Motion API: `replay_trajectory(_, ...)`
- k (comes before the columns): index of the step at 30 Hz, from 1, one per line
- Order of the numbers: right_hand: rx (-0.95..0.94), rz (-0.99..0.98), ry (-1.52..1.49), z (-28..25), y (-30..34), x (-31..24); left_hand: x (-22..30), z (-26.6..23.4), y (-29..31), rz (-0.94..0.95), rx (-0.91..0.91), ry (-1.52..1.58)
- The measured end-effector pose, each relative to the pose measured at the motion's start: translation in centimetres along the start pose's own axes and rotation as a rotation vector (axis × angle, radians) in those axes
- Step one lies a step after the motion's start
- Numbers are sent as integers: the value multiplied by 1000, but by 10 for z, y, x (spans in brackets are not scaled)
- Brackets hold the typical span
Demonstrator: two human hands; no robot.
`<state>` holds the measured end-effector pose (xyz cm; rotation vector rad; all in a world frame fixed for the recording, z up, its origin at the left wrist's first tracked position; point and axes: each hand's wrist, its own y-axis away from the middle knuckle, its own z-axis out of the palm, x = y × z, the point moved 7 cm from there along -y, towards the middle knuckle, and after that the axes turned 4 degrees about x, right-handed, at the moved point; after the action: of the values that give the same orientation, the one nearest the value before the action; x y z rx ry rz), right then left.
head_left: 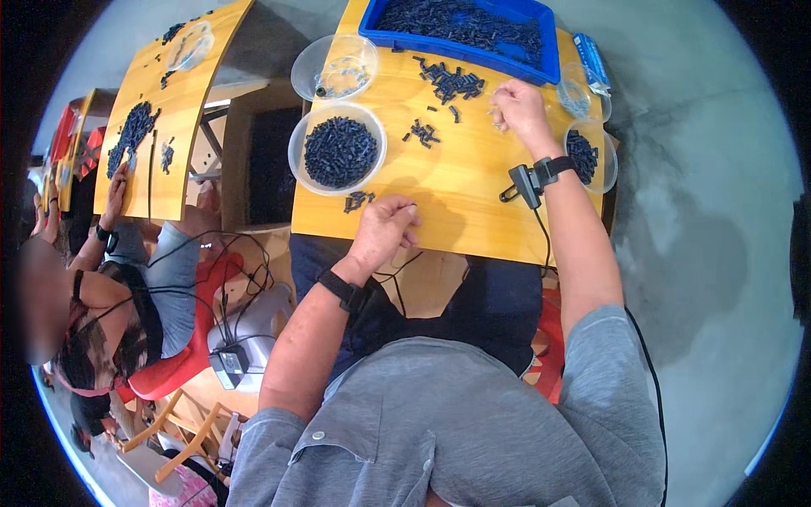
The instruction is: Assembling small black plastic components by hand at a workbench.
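Observation:
My left hand [389, 226] is over the table's near edge, its fingers curled in a pinch; whatever they hold is too small or hidden to make out. Farther off, on the right, my right hand [519, 110] has its fingers bent together above the yellow table top [473, 190], and their contents cannot be seen either. Small black cylindrical parts lie in a loose pile [452, 83] left of that hand, with a smaller cluster [421, 133] nearer me. A clear round tub of black parts [340, 152] stands beyond my left hand, and a few parts [359, 200] lie beside it.
A blue tray [546, 63] of black parts spans the far end. At the back left sits a clear bowl with small pieces [336, 68]. Clear tubs [606, 160] and a blue packet [591, 63] line the right edge. A co-worker sits at another yellow table [182, 101] on the left.

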<state>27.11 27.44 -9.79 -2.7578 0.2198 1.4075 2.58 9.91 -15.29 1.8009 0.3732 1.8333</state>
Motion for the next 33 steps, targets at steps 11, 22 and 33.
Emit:
replay_trajectory(11,-253,235,-1141,6,52,-23,-3,-2,6,14,14,179)
replay_trajectory(22,-395,112,-1241,8,124,-77,63,15,53,209,-14,206)
replay_trajectory(33,-342,24,-1154,-1,163,-102,94,26,100,311,-128,324)
